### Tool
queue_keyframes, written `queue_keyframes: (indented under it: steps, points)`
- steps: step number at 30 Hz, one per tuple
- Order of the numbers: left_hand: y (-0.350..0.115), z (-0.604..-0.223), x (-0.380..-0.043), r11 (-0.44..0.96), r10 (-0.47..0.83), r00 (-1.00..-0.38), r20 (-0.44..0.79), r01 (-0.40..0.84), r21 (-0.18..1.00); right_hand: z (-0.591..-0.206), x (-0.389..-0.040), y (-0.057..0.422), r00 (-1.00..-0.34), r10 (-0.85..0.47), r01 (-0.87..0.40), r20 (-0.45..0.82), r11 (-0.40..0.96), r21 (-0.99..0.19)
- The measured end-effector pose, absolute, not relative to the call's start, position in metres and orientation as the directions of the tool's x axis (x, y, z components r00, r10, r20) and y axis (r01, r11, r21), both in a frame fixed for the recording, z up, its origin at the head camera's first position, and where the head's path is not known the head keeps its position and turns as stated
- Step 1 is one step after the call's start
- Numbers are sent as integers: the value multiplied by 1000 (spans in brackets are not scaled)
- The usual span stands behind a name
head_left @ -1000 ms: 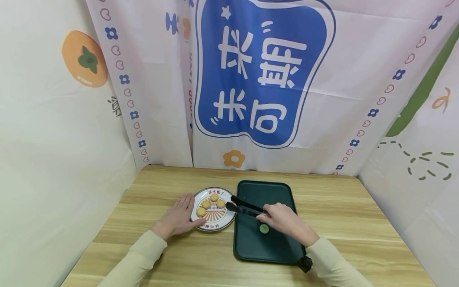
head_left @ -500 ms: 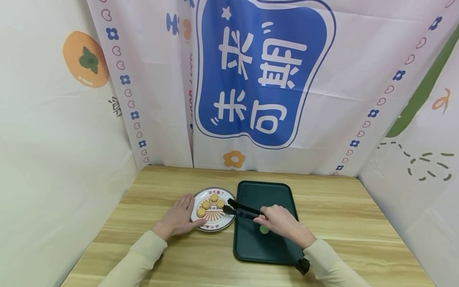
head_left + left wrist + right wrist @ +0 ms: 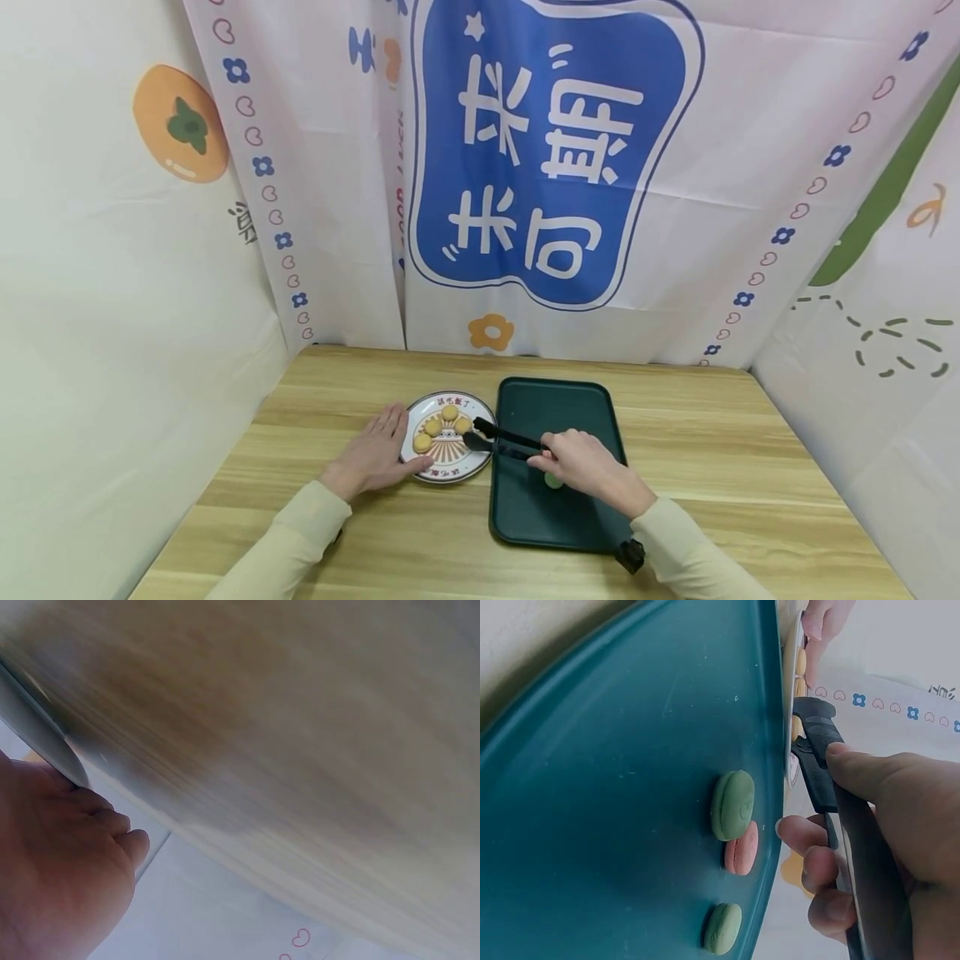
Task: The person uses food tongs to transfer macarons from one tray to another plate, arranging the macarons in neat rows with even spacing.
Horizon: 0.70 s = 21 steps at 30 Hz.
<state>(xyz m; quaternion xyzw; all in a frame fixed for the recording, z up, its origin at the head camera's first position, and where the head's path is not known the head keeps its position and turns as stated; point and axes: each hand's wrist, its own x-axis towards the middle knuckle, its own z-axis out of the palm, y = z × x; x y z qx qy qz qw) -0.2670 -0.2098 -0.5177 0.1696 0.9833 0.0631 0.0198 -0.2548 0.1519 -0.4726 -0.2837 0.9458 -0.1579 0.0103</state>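
Observation:
My left hand (image 3: pixel 371 454) rests at the left rim of a white printed plate (image 3: pixel 474 460), fingers straight, thumb lying over the near rim. Several yellow macarons (image 3: pixel 423 442) lie on the plate. My right hand (image 3: pixel 585 464) grips black tongs (image 3: pixel 513 437), whose parted tips hang over the plate's right side beside the rightmost macaron; nothing shows between them. The right wrist view has a green macaron (image 3: pixel 733 805), a pink macaron (image 3: pixel 742 849) and another green macaron (image 3: pixel 723 928) on the dark green tray (image 3: pixel 615 825). From the head, my right hand hides most of these.
Close to the plate's right side lies the tray on a wooden table (image 3: pixel 712 467). A printed cloth (image 3: pixel 337 250) hangs behind the table's far edge, and pale walls stand at both sides.
My right hand and the tongs have shifted a little to the left, their tips now farther over the plate. The left hand, plate and yellow macarons have stayed put.

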Motion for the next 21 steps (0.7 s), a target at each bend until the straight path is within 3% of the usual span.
queue_keyframes:
  steps: [21]
  points:
    - [-209, -516, -266, 932, 346, -938, -2, 343, 121, -475, -257, 150, -839, -532, -540, 110, 794, -279]
